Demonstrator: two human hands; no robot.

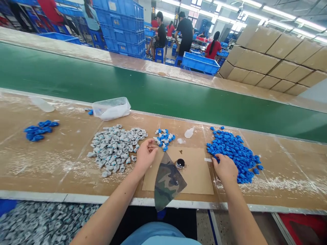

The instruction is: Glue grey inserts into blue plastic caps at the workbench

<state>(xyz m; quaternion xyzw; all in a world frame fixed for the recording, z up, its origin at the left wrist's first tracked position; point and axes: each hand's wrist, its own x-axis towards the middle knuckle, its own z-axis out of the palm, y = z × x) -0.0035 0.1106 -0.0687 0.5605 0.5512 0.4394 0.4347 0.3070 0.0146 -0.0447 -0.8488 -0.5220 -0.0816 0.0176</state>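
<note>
Brown-surfaced bench (pixel 68 149) with pale near edge. Toward the left end, a group of blue pieces (pixel 34 131); beyond it, a translucent object (pixel 43 104) near the far edge. Farther right along that edge, a clear bin (pixel 112 110). Mid-bench, from left to right: a heap of grey pieces (pixel 114 148), a cluster of blue-and-grey pieces (pixel 163 139), a small white bottle (pixel 189 133) and a heap of blue pieces (pixel 235 156). Nearer the front, a cardboard sheet (pixel 199 173); a camouflage cloth (pixel 166 183) overlaps it and overhangs the near edge.

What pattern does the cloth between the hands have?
Green-and-brown camouflage; the cloth shows best in the head view.
</note>
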